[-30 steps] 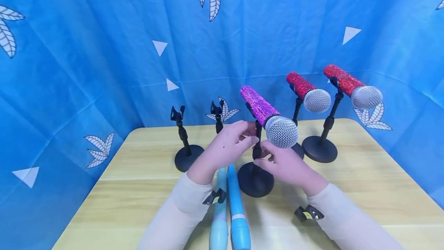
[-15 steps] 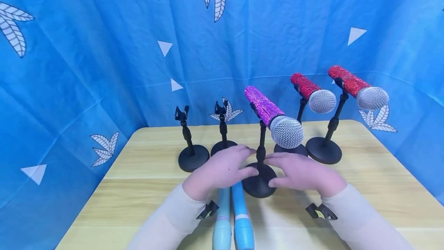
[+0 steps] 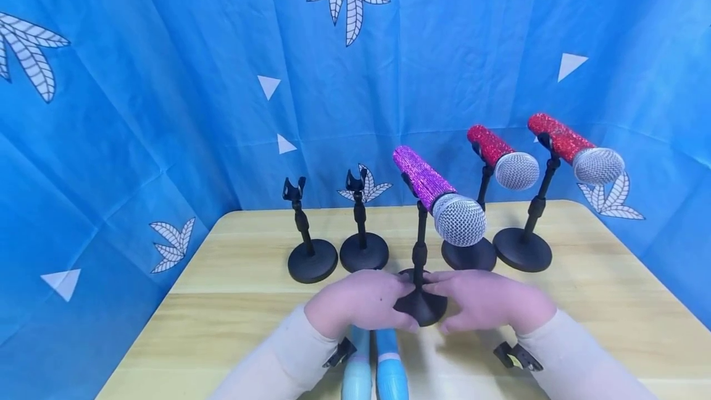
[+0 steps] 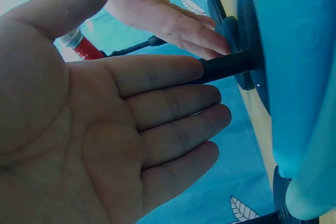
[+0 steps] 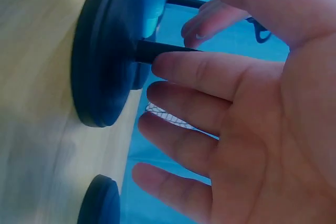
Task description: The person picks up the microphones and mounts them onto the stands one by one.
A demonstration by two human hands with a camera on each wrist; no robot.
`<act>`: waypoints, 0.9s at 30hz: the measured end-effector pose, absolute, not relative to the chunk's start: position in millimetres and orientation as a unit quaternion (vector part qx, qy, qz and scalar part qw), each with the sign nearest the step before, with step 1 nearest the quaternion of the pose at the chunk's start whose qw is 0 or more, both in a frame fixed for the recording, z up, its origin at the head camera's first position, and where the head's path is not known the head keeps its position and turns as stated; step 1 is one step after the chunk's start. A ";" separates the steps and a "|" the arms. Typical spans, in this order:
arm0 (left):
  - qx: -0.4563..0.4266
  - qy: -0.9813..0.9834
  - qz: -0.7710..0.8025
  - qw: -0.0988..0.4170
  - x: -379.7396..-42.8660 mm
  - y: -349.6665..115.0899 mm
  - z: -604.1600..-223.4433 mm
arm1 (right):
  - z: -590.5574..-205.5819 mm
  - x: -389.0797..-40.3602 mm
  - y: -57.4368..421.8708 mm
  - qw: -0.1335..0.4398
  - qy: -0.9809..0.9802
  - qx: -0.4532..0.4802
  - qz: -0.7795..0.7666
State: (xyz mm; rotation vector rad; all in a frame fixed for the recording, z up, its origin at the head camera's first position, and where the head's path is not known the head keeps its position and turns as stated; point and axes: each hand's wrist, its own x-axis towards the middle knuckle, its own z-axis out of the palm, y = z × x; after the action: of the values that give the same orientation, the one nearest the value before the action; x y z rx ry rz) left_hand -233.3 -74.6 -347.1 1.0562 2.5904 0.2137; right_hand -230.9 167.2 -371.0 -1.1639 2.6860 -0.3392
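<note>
A purple glitter microphone with a silver mesh head sits tilted in the clip of a black desk stand. My left hand is at the left of this stand's round base, low beside the pole. On the other side, my right hand mirrors it. Both wrist views show flat palms with straight fingers, and the index fingertips come near or against the pole; actual contact I cannot tell. Under my left wrist lie two long blue club-shaped things, one pale and one brighter.
Two red glitter microphones rest on black stands at the right. At the left, two black stands have bare clips. A blue patterned cloth hangs behind the wooden table.
Both hands have come down from the pole to the base of the purple microphone's stand, and their curled fingers have straightened. The view has shifted slightly. The stand looks unmoved on the table.
</note>
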 end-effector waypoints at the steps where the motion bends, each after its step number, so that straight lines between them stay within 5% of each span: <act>1: 0.371 0.910 0.069 0.172 -232.5 -74.3 -348.3 | -372.2 -230.3 166.9 0.100 0.905 -0.396 -0.116; 8: 0.370 0.908 -0.005 0.196 -233.1 -67.2 -359.2 | -377.6 -225.6 162.8 0.118 0.907 -0.387 -0.117; 27: 0.375 0.903 -0.072 0.197 -257.1 -63.6 -364.3 | -384.9 -223.7 153.4 0.038 0.925 -0.371 -0.073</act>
State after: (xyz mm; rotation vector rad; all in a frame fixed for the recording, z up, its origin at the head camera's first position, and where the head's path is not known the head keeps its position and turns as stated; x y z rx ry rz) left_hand -257.1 -63.6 -364.3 1.0510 2.5286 -0.2011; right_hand -223.7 153.4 -384.9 -1.1372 2.8370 -0.2253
